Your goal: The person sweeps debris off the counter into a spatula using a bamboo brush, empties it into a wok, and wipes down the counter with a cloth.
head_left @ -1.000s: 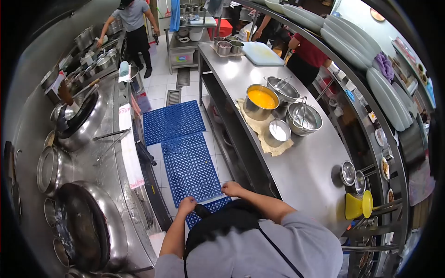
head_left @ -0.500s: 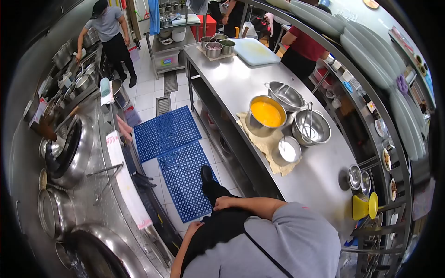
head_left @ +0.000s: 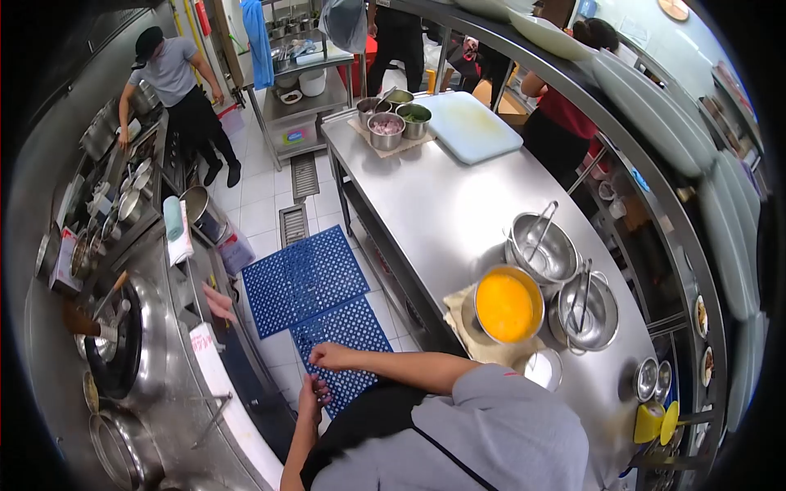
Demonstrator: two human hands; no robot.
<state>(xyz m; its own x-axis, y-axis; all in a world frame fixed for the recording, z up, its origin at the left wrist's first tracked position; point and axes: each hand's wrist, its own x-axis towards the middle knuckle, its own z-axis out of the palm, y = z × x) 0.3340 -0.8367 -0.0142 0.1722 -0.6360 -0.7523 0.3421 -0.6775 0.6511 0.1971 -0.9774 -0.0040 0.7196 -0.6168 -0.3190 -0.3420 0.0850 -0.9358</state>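
My left hand (head_left: 313,398) hangs in front of my black apron, above the blue perforated mat (head_left: 352,334), its fingers apart and nothing visible in it. Just above it, my right hand (head_left: 329,356) has its fingers curled in, and no object shows in it. The two hands are close but apart. On the steel table (head_left: 401,196) to the right stand a pot of orange-yellow liquid (head_left: 509,307), a bowl of white contents (head_left: 542,370) partly behind my arm, and two steel bowls with utensils, one of them here (head_left: 602,315).
A wok (head_left: 123,344) and the steel stove counter (head_left: 184,409) run along the left. One person (head_left: 176,74) works at the far-left stove; others stand beyond the table. A white cutting board (head_left: 475,127) and small pots (head_left: 386,131) sit at its far end. Plates (head_left: 655,114) line the right shelf.
My view has moved forward along the aisle, so the far end of the table looks nearer. My hands have risen from my waist and sit further left.
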